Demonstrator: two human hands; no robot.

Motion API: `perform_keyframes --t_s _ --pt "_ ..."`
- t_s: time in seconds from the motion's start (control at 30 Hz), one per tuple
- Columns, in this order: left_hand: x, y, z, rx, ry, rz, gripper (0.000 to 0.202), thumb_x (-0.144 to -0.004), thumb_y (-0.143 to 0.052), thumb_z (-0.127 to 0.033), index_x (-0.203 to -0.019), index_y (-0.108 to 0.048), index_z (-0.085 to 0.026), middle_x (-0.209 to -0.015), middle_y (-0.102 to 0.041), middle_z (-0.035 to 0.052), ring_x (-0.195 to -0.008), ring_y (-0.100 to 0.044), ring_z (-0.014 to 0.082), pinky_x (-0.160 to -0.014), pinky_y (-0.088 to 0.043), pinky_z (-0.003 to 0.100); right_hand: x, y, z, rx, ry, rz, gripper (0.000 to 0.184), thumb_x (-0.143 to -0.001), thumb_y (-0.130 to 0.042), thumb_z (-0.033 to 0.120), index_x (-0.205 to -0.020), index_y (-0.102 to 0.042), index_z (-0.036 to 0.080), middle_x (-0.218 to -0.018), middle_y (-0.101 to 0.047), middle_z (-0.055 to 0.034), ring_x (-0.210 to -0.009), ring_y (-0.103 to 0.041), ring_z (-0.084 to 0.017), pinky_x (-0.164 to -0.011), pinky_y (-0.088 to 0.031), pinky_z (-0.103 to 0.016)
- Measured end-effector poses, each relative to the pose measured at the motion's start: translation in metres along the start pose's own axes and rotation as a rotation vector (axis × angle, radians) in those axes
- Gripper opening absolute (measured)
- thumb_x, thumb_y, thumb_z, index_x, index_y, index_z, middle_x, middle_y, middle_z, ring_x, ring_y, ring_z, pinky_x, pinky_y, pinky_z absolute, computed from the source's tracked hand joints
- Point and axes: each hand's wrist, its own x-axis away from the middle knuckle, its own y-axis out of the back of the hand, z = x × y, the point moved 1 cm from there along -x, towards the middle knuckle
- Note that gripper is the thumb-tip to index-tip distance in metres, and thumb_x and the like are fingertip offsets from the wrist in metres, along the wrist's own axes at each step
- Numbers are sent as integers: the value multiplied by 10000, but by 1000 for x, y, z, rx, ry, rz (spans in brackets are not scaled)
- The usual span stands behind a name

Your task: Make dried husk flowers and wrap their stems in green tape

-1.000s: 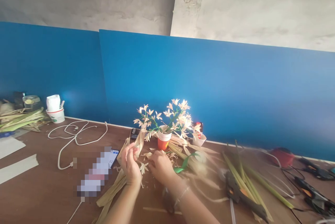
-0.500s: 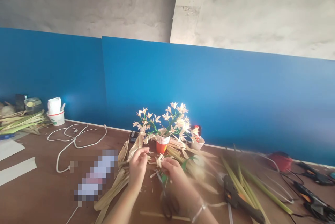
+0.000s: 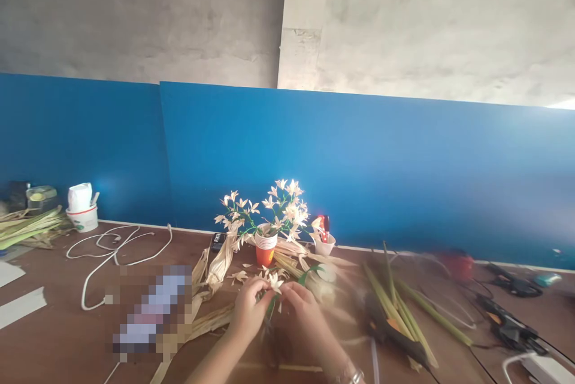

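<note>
My left hand (image 3: 248, 313) and my right hand (image 3: 302, 306) meet low in the middle of the brown table (image 3: 67, 342). Both pinch a small cream flower (image 3: 274, 283) made of dried leaf, on a green stem. Just behind them stands an orange paper cup (image 3: 265, 248) filled with a bunch of the same cream flowers (image 3: 269, 207). Dried husk strips (image 3: 215, 267) lie to the left of my hands.
A white cable (image 3: 112, 246) loops at the left. Green leaf stalks (image 3: 399, 306) and a black glue gun (image 3: 395, 327) lie to the right, with more tools and cords at the far right. A white cup (image 3: 324, 243) stands by a blue wall panel (image 3: 359, 168).
My left hand let go of the husk strip and came to meet my right hand on the small flower. The camera tilted up and shifted slightly.
</note>
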Motion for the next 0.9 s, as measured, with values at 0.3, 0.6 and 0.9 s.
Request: perform_keyframes --t_s 0.3,0.6,0.9 --pt "6 4 14 356 199 44 272 -710 -660 -438 -754 -675 -170 -739 -689 35 -773 -622 228 -767 -465 322 6 -6 -10 122 77 -64 365 -830 -510 502 -714 -606 170 -630 -595 -22 -599 -520 -168 -558 -409 -259" --pt "1 15 21 374 221 -168 293 -648 -706 -424 -588 -561 -176 -573 -574 -26 -602 -543 162 -601 -408 254 -4 22 -13 397 134 -285 321 -880 -423 426 -795 -597 171 -710 -647 -65 -652 -581 -213 -600 -435 -300" --pt "0 14 24 396 224 -209 310 -608 -739 -425 -606 -555 -176 -581 -551 -35 -588 -527 145 -585 -398 241 1 16 -7 585 248 -4 165 -765 -523 152 -743 -676 210 -775 -646 -41 -803 -573 -216 -733 -412 -305"
